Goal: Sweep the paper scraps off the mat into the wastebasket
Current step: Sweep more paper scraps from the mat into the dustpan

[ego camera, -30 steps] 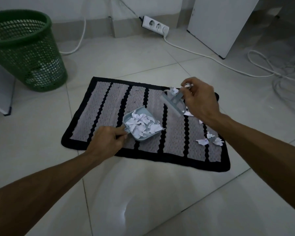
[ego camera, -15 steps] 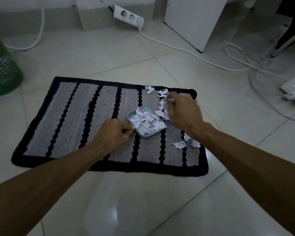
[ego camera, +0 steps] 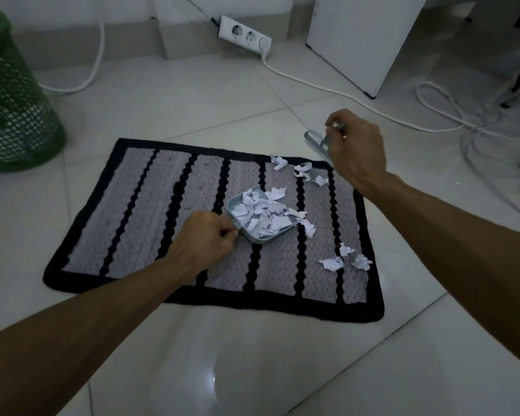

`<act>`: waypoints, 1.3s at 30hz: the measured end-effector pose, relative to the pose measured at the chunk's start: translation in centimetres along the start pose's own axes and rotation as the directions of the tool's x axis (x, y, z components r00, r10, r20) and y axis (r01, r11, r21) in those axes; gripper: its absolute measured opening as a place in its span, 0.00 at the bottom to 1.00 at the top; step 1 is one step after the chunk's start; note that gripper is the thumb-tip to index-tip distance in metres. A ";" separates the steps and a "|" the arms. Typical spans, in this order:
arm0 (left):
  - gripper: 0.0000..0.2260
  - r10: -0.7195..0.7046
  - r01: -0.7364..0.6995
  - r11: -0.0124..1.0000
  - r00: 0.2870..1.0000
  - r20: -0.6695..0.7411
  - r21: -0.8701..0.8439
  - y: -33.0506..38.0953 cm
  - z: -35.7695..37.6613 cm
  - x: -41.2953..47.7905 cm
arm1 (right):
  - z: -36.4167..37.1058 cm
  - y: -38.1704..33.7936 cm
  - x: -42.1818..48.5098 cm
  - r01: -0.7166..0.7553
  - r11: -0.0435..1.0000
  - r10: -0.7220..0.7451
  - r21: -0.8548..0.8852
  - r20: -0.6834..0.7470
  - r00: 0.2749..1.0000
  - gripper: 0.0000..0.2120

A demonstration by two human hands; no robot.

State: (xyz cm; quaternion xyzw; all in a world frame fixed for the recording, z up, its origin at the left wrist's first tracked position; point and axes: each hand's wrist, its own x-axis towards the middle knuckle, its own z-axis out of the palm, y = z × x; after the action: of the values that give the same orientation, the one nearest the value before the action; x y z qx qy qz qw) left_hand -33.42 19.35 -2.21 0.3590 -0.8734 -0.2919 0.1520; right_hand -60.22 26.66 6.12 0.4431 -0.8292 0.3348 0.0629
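Left hand curled tight round short handle of small pale-blue dustpan; pan rests on striped mat, heaped with paper scraps; right hand fingers closed on small hand brush, held over mat's far right corner; loose scraps lie by far edge and near right edge; green mesh wastebasket on tile floor at far left, apart from mat; white power strip and cables beyond.
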 end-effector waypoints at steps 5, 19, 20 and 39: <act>0.06 -0.020 0.020 1.000 0.999 0.043 0.011 -0.2 -0.1 1.1 | 2.2 1.3 -1.1 -0.032 0.999 0.027 0.019 0.218 0.975 0.08; 0.06 -0.035 0.035 0.999 0.999 0.028 0.021 -0.9 0.1 1.7 | 1.9 -2.4 -0.4 0.157 0.976 -0.174 0.152 0.109 0.979 0.06; 0.06 -0.047 0.046 0.998 0.999 0.018 0.035 -0.9 0.2 1.8 | 2.6 -2.3 0.5 0.142 0.980 -0.161 0.140 0.139 0.977 0.07; 0.07 0.163 -0.187 0.975 0.969 0.187 0.119 -2.8 -2.1 4.3 | 0.7 -0.9 -5.4 0.116 0.970 -0.081 -0.215 0.166 0.983 0.10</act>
State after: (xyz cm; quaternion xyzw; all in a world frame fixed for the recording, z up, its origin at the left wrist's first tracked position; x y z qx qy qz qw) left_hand -33.88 13.82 -2.05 0.2626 -0.9296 -0.2477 0.0749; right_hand -56.21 29.62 3.87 0.4986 -0.8410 0.2001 0.0639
